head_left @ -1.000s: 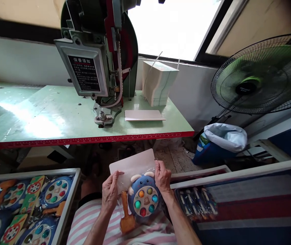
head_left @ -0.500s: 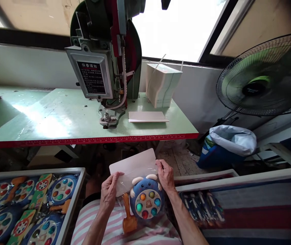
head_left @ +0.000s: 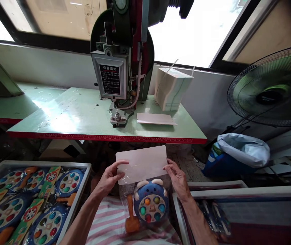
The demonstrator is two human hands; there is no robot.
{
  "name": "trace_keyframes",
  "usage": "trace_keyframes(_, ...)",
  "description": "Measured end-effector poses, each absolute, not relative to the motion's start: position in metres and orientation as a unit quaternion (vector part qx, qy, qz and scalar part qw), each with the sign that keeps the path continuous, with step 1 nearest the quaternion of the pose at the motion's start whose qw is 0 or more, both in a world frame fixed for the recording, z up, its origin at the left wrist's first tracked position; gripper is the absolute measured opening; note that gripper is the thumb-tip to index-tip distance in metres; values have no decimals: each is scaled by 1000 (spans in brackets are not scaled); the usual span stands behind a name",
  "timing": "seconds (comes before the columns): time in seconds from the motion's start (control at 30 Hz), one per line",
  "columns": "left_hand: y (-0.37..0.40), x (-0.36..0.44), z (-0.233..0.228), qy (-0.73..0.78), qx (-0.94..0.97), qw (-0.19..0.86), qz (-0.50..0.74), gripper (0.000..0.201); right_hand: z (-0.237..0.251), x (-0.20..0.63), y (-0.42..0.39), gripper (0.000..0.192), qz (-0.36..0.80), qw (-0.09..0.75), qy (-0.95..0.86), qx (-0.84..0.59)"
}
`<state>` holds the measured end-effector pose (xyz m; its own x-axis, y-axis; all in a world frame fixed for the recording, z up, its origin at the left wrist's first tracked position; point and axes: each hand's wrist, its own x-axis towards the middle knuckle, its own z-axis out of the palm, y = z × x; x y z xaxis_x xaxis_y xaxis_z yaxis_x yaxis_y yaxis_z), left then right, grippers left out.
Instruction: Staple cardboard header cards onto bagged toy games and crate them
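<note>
A pale folded header card [head_left: 142, 165] spans the space between my two hands, below the table edge. My left hand [head_left: 112, 177] pinches its left side, thumb and forefinger over the corner. On the right side, my right hand [head_left: 177, 177] grips the card's edge with bent fingers. Beneath the card hangs a clear plastic bag holding a blue animal-faced toy [head_left: 151, 200] with coloured round domes, and an orange toy hammer [head_left: 132, 216]. The bag lies over the striped cloth [head_left: 101, 221] on my lap.
A stapling machine [head_left: 118, 85] stands on the green table [head_left: 84, 112]. Beside it are a folded card [head_left: 157, 119] and a strapped card stack [head_left: 173, 88]. A tray [head_left: 84, 166] of bagged toys is at left; a sack [head_left: 237, 153] and fan [head_left: 270, 95] are at right.
The view has shifted left, so the scene sits further right. The card has turned more level and my left hand's fingers have spread along its left edge.
</note>
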<state>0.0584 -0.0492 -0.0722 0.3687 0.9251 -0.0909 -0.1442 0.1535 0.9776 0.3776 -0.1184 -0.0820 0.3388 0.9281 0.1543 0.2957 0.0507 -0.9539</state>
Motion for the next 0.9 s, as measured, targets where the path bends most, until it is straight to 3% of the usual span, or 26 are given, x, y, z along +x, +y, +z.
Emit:
trace_keyframes(0.2,-53,83,-74,386,400,682,476,89,-91,388,-128,40,323,522,-422,-667)
trace_keyframes(0.4,-65,93,-88,433,353,696,451,53,-99,397,-129,39,333,545,-395,-660)
trace_keyframes(0.9,-58,102,-87,476,340,649,486,46,-82,392,-131,38,273,520,-436,-682)
